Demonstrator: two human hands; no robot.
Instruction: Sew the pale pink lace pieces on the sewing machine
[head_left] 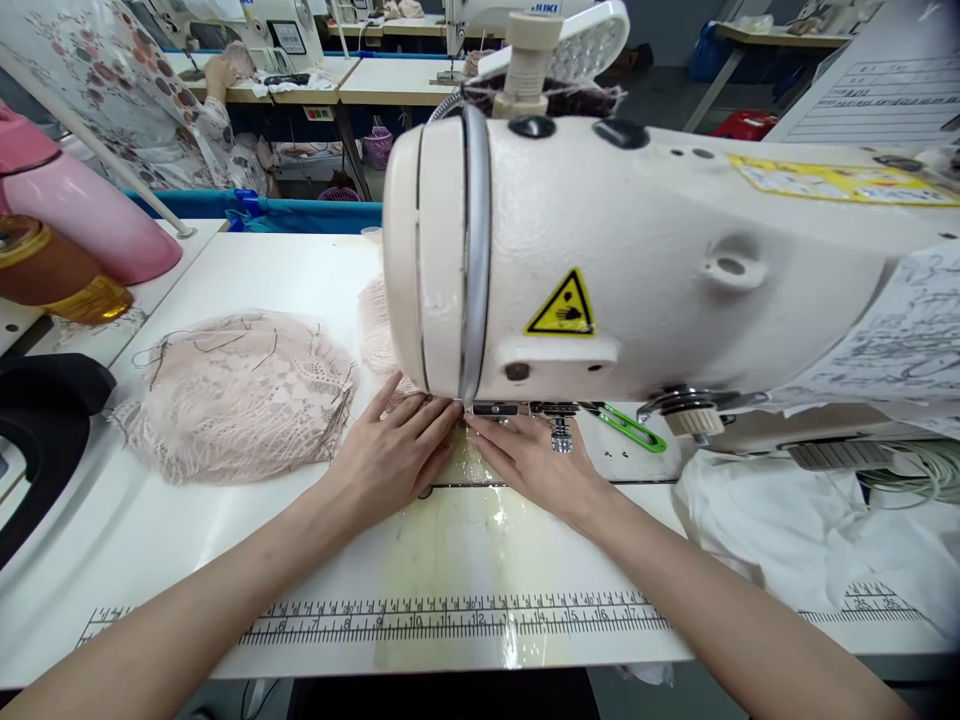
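Note:
A white sewing machine (637,230) fills the upper right, its head over both hands. My left hand (390,450) lies flat with fingers spread, fingertips pressing the edge of a pale pink lace piece (379,325) that runs behind the machine head. My right hand (544,460) rests palm down under the head, fingers stretched toward the left fingertips; the presser foot area and part of this hand are hidden. Left of my left hand sits a bundle of pink lace (240,400) with loose dark threads. Green thread snips (630,428) lie just right of my right hand.
A printed ruler (450,620) runs along the table's front edge. White cloth (772,520) lies at right. A pink bottle (90,190), an amber jar (60,270) and a black curved object (45,420) stand left. Beyond, a co-worker's hand (219,75) is at another machine.

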